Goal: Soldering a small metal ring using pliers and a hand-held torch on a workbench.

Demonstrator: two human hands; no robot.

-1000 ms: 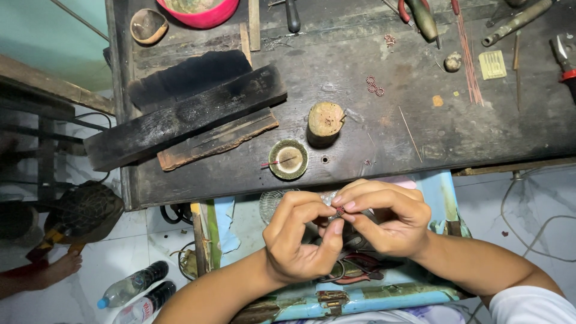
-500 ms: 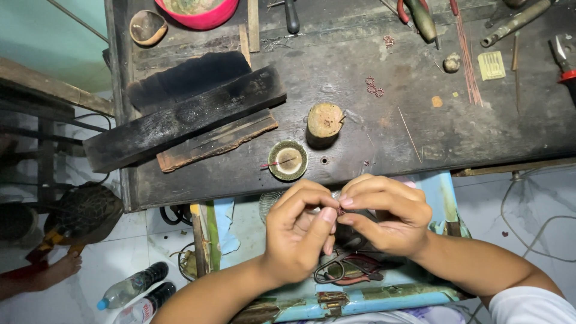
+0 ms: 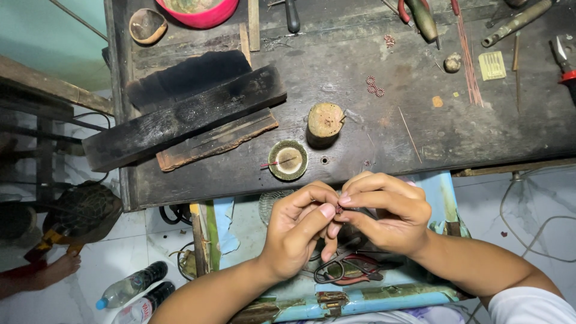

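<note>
My left hand (image 3: 298, 231) and my right hand (image 3: 384, 211) meet fingertip to fingertip just below the front edge of the dark workbench (image 3: 420, 129). Between the thumbs and forefingers both pinch a tiny reddish metal piece (image 3: 338, 209), mostly hidden by the fingers. Under my hands lie scissors with dark and red handles (image 3: 343, 270) on a blue painted board (image 3: 360, 297). Just beyond my hands on the bench stand a small round dish with a thin red stick (image 3: 288, 160) and a short wooden stump (image 3: 324, 122).
Charred black wood blocks (image 3: 186, 114) lie on the bench's left. Small copper rings (image 3: 372, 85), copper wires (image 3: 467, 54), pliers (image 3: 422, 17), a pink bowl (image 3: 198, 11) and a little brown cup (image 3: 147, 25) sit further back. Plastic bottles (image 3: 133, 288) and a person's foot (image 3: 57, 270) are on the floor.
My hands have stayed together at the bench edge; the fingers shifted slightly, working the small piece between them. Nothing else moved.
</note>
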